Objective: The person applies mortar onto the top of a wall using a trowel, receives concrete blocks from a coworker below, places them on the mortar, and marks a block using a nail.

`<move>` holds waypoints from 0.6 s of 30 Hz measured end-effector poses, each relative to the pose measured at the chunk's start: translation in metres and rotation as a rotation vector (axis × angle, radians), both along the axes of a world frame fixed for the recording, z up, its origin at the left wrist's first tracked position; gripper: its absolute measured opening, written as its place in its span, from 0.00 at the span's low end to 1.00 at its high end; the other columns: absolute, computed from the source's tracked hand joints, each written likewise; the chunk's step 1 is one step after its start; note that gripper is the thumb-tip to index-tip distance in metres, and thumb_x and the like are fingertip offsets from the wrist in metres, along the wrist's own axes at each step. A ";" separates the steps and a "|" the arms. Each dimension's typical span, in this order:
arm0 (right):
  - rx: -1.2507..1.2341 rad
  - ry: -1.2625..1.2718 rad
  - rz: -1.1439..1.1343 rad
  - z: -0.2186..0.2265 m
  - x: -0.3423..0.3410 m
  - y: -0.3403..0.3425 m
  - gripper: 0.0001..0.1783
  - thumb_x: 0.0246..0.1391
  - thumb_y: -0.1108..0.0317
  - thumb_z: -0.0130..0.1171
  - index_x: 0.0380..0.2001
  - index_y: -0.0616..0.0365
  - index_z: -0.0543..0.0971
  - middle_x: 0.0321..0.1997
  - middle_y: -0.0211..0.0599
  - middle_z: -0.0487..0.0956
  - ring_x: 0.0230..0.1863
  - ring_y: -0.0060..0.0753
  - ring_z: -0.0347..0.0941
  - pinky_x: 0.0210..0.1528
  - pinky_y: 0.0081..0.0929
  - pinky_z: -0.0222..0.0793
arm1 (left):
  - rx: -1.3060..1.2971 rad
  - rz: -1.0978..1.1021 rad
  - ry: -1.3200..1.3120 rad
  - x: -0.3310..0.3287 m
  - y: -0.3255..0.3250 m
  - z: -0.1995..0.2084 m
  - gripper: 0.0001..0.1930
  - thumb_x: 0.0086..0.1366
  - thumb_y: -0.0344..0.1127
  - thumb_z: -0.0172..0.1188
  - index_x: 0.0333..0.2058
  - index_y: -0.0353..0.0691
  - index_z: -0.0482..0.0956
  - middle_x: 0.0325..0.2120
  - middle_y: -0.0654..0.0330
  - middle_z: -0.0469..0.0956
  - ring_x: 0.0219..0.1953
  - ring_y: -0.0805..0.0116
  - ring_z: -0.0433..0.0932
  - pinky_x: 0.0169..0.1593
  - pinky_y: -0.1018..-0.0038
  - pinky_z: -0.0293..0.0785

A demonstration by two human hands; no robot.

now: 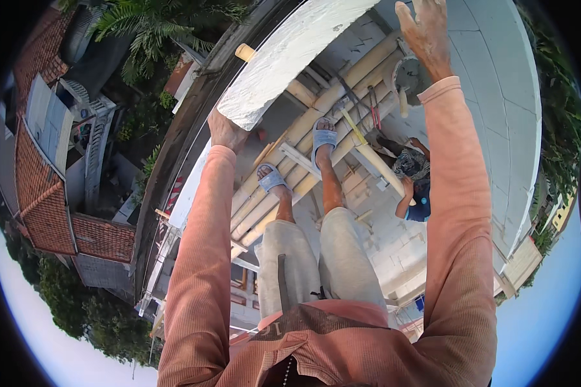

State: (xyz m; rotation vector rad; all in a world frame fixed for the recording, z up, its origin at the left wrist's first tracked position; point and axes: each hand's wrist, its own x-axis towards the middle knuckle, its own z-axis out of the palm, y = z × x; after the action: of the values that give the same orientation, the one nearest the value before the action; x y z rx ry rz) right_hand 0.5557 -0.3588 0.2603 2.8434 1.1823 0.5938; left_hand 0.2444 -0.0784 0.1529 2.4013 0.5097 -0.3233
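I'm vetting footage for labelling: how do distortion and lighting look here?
Head view: the grey panels bow toward the fisheye rim, and the corners go black; daylight is bright, yet texture shows on the white slab; the upper edge crops the right hand.

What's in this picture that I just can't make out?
Head view, all of these:
Left hand: some fingers hidden by the rough white slab.
That slab's far end: cut off by the top edge.
Right hand: fingertips cut off by the top edge, so what they touch is unclear.
Co-worker in dark, blue clothing: partly hidden by the faded orange right sleeve.
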 end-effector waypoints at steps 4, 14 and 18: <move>0.452 0.342 -0.158 -0.016 -0.069 -0.043 0.31 0.59 0.66 0.54 0.66 0.54 0.67 0.68 0.43 0.68 0.69 0.49 0.62 0.69 0.49 0.56 | -0.025 -0.006 -0.185 -0.030 0.021 -0.039 0.39 0.48 0.48 0.74 0.60 0.47 0.72 0.59 0.57 0.73 0.62 0.52 0.69 0.64 0.62 0.65; 0.091 0.716 -0.783 -0.170 -0.139 -0.251 0.26 0.61 0.56 0.55 0.58 0.59 0.75 0.61 0.52 0.72 0.63 0.55 0.66 0.65 0.44 0.63 | 0.178 -0.004 0.237 -0.039 0.006 -0.067 0.33 0.66 0.62 0.56 0.58 0.41 0.75 0.58 0.52 0.74 0.61 0.51 0.69 0.65 0.62 0.63; 0.095 0.695 -0.726 -0.225 -0.122 -0.278 0.28 0.61 0.52 0.53 0.59 0.57 0.75 0.60 0.56 0.73 0.63 0.58 0.66 0.64 0.47 0.63 | 0.105 0.012 0.194 -0.035 0.001 -0.056 0.35 0.63 0.63 0.59 0.57 0.40 0.76 0.55 0.51 0.77 0.59 0.47 0.72 0.63 0.58 0.63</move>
State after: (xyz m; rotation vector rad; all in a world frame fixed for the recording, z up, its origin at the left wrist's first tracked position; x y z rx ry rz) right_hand 0.4338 -0.6373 0.0348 3.3148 0.0234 -0.4029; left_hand 0.2094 -0.0770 0.0972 2.4803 0.6428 -0.5403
